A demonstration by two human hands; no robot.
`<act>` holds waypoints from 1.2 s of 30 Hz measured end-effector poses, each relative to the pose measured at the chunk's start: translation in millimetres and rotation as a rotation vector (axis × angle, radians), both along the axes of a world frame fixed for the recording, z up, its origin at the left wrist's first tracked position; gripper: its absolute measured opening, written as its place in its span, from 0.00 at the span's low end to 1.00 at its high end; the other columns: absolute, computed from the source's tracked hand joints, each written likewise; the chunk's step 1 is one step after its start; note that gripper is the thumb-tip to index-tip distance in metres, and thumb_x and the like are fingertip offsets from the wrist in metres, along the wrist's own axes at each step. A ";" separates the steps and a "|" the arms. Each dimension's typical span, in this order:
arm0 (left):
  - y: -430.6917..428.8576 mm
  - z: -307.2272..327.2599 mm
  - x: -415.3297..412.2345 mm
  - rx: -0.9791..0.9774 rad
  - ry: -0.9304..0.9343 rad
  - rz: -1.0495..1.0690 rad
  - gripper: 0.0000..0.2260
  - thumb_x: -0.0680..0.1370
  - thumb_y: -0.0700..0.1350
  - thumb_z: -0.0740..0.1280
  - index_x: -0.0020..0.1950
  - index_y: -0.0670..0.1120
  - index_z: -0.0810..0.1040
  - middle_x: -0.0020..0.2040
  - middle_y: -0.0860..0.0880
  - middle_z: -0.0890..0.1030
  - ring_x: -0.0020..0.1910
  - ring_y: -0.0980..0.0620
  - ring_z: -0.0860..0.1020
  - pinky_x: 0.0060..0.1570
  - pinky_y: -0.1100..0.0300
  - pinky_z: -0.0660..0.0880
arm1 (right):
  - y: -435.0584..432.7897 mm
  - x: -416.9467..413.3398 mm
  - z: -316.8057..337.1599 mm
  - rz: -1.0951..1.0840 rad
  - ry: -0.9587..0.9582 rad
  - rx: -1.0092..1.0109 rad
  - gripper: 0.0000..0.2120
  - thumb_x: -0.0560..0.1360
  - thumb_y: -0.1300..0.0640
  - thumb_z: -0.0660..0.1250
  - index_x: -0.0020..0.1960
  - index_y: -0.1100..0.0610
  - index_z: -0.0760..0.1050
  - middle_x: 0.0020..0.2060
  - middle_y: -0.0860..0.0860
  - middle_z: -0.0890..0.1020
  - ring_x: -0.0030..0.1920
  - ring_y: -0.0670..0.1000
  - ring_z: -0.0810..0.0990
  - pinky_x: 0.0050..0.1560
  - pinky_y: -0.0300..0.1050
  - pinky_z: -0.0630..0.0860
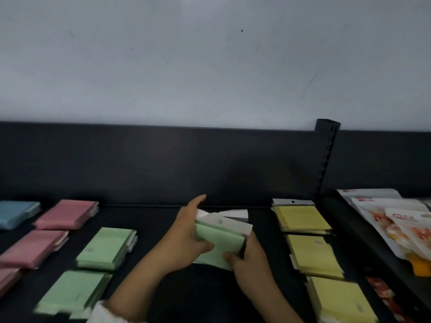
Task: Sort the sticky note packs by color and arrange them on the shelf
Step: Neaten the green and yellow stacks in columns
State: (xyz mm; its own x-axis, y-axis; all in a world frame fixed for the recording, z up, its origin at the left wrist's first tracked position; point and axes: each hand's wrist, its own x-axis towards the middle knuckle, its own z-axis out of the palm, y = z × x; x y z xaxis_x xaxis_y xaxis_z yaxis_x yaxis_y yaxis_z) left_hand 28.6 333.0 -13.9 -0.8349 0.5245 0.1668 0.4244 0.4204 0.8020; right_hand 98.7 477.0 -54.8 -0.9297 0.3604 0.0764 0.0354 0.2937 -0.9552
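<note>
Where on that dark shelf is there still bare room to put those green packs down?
Bare shelf lies behind and left of the hands, between the green stacks and the held green packs. A strip also runs along the back panel. Crowded: the pink stacks on the left and the yellow column on the right.

Blk shelf [163, 217]; packs: blue [16, 213], pink [66, 214], green [107, 248], yellow [303, 217].

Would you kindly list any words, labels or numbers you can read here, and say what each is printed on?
Nothing can be read for certain.
White snack bags: small red logo and large orange lettering, too blurred to read.
Yellow packs: a tiny dark mark, too small.
Green packs, also those in the left hand and right hand: faint marks, illegible.
</note>
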 end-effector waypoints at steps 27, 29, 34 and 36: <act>-32.7 1.0 56.8 -0.174 0.287 0.284 0.13 0.78 0.42 0.62 0.51 0.56 0.60 0.44 0.61 0.67 0.39 0.68 0.68 0.40 0.78 0.64 | -10.1 20.4 26.3 0.179 -0.105 0.241 0.13 0.78 0.60 0.61 0.58 0.47 0.62 0.51 0.43 0.73 0.54 0.43 0.72 0.51 0.34 0.66; -48.0 19.4 53.2 -0.147 0.374 0.282 0.16 0.77 0.42 0.64 0.48 0.59 0.58 0.43 0.61 0.66 0.39 0.67 0.67 0.42 0.77 0.64 | -21.9 14.8 39.1 0.203 -0.038 0.224 0.13 0.78 0.59 0.62 0.57 0.46 0.63 0.51 0.41 0.74 0.53 0.40 0.73 0.48 0.30 0.68; -91.8 46.0 20.9 -0.206 0.448 0.277 0.11 0.78 0.45 0.63 0.49 0.52 0.60 0.50 0.55 0.65 0.49 0.55 0.71 0.46 0.64 0.65 | -58.6 -14.6 61.9 0.252 0.075 0.227 0.18 0.79 0.60 0.60 0.62 0.43 0.61 0.50 0.35 0.72 0.51 0.34 0.72 0.44 0.25 0.69; -110.2 50.1 1.6 -0.250 0.448 0.251 0.11 0.78 0.45 0.63 0.49 0.52 0.60 0.49 0.53 0.64 0.48 0.55 0.70 0.46 0.64 0.65 | -76.6 -29.9 66.8 0.269 0.091 0.225 0.18 0.79 0.60 0.59 0.61 0.41 0.60 0.51 0.36 0.72 0.52 0.35 0.71 0.46 0.25 0.67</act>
State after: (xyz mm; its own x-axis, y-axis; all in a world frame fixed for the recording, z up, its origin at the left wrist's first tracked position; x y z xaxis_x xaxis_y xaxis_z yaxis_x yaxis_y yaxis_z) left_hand 30.2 222.8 36.1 -0.8154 0.3879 0.4298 0.5626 0.7059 0.4303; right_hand 68.8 400.4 12.0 -0.9747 0.0689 0.2126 -0.1537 0.4840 -0.8614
